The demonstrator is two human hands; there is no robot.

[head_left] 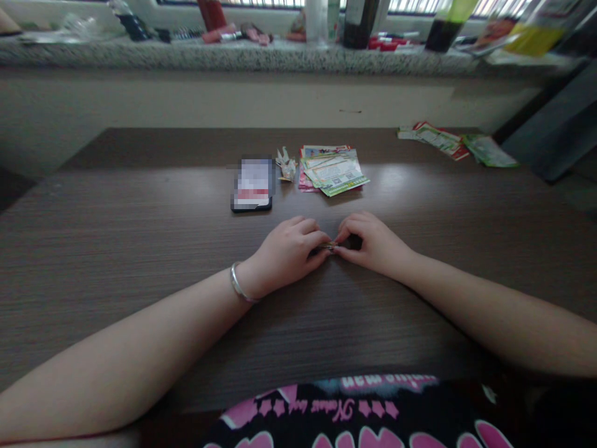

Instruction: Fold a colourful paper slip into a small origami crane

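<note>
Between my two hands is a small folded piece of paper (pixel 329 246), mostly hidden by the fingers. My left hand (pixel 296 249), with a silver bangle (pixel 237 281) at the wrist, pinches its left end. My right hand (pixel 366 241) pinches the right end between thumb and fingertips. Both hands rest low over the brown table (pixel 186 249). Just beyond them stands a small folded paper figure (pixel 286 167) with pointed tips. Beside it lies a stack of printed paper leaflets (pixel 333 169), green, white and red.
A phone (pixel 253 183) with a blurred screen lies left of the paper figure. More leaflets (pixel 441 140) are spread at the table's far right. Behind the table, a granite windowsill (pixel 280 59) bears bottles (pixel 359 22) and assorted small items.
</note>
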